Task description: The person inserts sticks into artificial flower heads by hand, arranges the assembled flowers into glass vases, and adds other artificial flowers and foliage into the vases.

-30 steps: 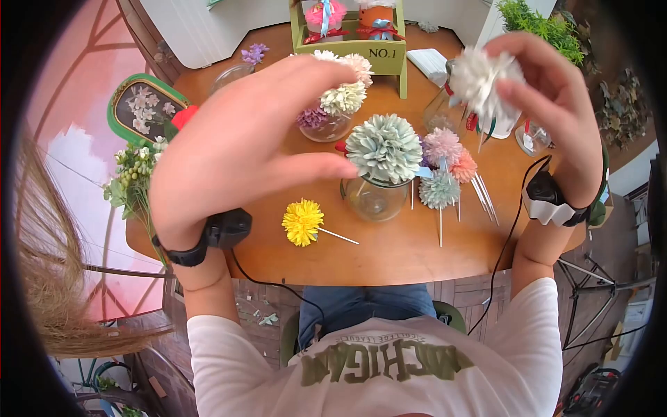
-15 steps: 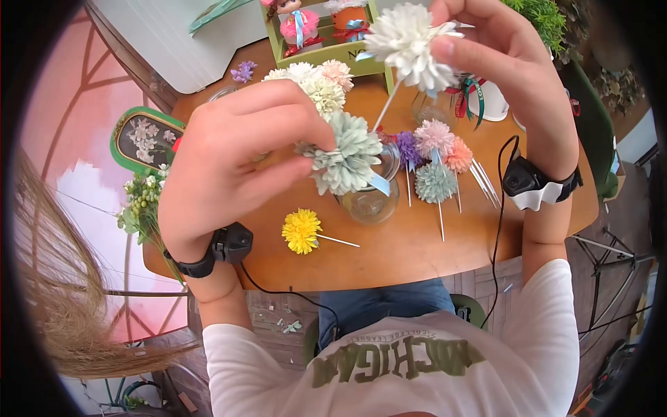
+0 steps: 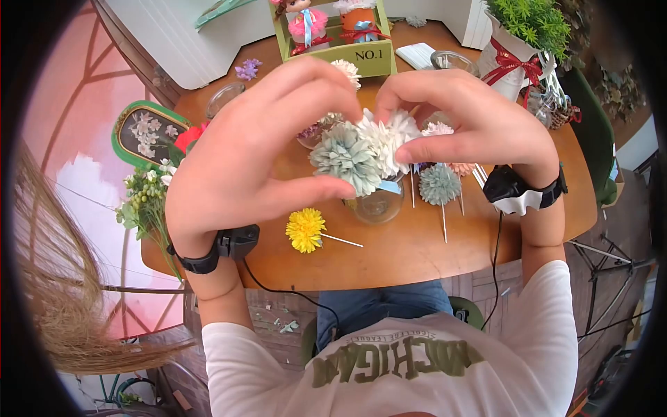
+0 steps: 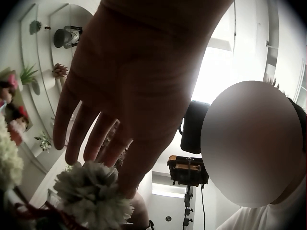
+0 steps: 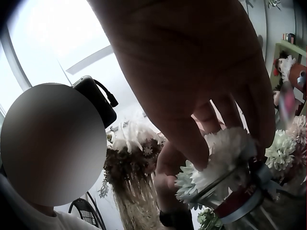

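Observation:
The pale green flower [image 3: 344, 156] and the white flower [image 3: 385, 142] sit side by side over the mouth of a glass jar [image 3: 381, 206]. My right hand [image 3: 479, 128] holds the white flower between thumb and fingers; in the right wrist view this flower [image 5: 225, 148] is at the jar's rim. Around the green flower my left hand [image 3: 253, 149] is spread, thumb below and fingers above. The left wrist view shows the left hand [image 4: 127, 86] with extended fingers over a greyish flower [image 4: 93, 194]. The stems inside the jar are mostly hidden.
A yellow flower [image 3: 304, 231] lies on the table's near left. Right of the jar lie a blue-green flower [image 3: 440, 184] and several others with white sticks. Behind stand a green wooden rack [image 3: 340, 61] and a potted plant [image 3: 531, 28]. A green frame [image 3: 119, 139] is at left.
My right hand has brought the white flower down and left, beside the green one. The left hand pinched the green flower half a second ago; its fingers have since spread apart.

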The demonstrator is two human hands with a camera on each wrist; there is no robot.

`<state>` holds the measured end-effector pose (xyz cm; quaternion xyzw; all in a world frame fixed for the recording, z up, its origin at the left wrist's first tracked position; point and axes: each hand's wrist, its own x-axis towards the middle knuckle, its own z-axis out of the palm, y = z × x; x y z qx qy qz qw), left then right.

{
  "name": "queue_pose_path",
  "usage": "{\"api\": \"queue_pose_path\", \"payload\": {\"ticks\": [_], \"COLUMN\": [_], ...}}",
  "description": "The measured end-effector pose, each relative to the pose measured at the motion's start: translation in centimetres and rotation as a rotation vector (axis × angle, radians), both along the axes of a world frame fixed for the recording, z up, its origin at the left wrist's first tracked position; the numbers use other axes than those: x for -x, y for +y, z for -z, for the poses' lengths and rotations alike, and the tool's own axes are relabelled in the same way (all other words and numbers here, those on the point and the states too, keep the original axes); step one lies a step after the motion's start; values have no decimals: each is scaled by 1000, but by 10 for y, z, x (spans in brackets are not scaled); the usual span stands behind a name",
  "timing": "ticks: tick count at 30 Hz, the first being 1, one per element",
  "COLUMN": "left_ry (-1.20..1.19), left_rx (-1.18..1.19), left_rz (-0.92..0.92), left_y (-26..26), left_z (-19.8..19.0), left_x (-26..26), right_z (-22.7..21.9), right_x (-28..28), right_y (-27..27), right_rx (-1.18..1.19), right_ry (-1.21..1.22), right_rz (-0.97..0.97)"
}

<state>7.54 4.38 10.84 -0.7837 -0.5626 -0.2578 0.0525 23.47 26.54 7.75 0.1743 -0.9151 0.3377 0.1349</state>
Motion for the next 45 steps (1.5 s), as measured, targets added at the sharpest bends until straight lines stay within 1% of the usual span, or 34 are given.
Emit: {"api": "queue_pose_path", "payload": {"ticks": [2, 3, 5, 6, 8, 9, 10, 12, 13, 14, 15, 16, 18, 19, 20, 21, 23, 24, 26, 28, 30, 31, 33, 34, 36, 37, 38, 40, 41, 42, 44, 45], "left_ry": [-15, -24, 11, 53, 42, 32, 32, 26, 26, 81, 137, 136, 177, 177, 123, 70, 82, 89, 69, 47, 69, 71, 56, 57, 74, 76, 104, 135, 141, 146, 141, 135], "left_rx": [9, 17, 38, 59, 54, 49, 48, -23, -23, -4, 14, 14, 62, 61, 120, 178, 171, 164, 176, 186, 163, 160, 181, 180, 178, 182, 164, 149, 140, 131, 137, 140], "left_rz": [10, 18, 30, 36, 15, -9, -8, 31, 32, 66, 99, 100, 142, 144, 137, 132, 137, 131, 120, 98, 157, 153, 157, 156, 196, 195, 192, 185, 183, 180, 176, 175], "left_y": [0, 0, -1, -2, -3, -3, -1, 7, 11, 15, 17, 17, 18, 16, 13, 10, 7, 7, 6, 6, 8, 7, 2, 1, -2, -3, -4, -5, -5, -5, -5, -5], "left_z": [0, 0, -4, -5, -3, -2, 0, 5, 7, 8, 9, 12, 17, 16, 15, 13, 8, 7, 8, 8, 8, 7, 7, 5, 4, 4, 4, 4, 4, 3, 3, 3], "left_x": [-2, -3, 0, 1, 2, 2, 2, -2, -4, -6, -7, -6, -5, -4, -2, -1, 1, 2, 1, 1, 1, 1, -3, -4, -8, -9, -11, -13, -14, -15, -16, -16], "right_z": [2, -1, -11, -15, -22, -8, 4, 25, 29, 29, 28, 27, 39, 46, 48, 48, 45, 42, 29, 16, -2, -9, -20, -22, -25, -24, -20, -14, -11, -11, -17, -7], "right_x": [-3, -5, -11, -11, -8, -5, -3, -1, 1, 4, 7, 9, 14, 15, 16, 17, 18, 14, 4, -3, -9, -12, -18, -19, -14, -13, -4, 9, 5, 0, -8, 1], "right_y": [0, 0, 0, 1, 7, 15, 20, 26, 24, 21, 17, 14, 17, 19, 23, 26, 29, 29, 29, 29, 24, 21, 14, 5, -14, 5, 13, 21, 3, -9, -24, -14], "right_rx": [91, 90, 97, 97, -291, -390, -390, -734, -702, -702, -735, -765, -746, -800, -854, -853, -944, -941, -792, -754, -656, -658, -367, -367, -160, -313, -309, -361, -419, -417, -445, -487], "right_ry": [65, 59, 53, 48, -154, -14, -14, 34, -156, -156, -286, -418, -444, -365, -286, -288, -188, -190, -6, 43, 275, 279, 542, 544, 956, 1107, 1109, 1258, 1254, 1256, 1141, 1223], "right_rz": [8, 12, 315, 317, 581, 545, 547, 429, 421, 422, 436, 448, 463, 455, 449, 456, 476, 483, 505, 502, 607, 604, 687, 686, 739, 554, 556, 305, 384, 383, 390, 403]}}
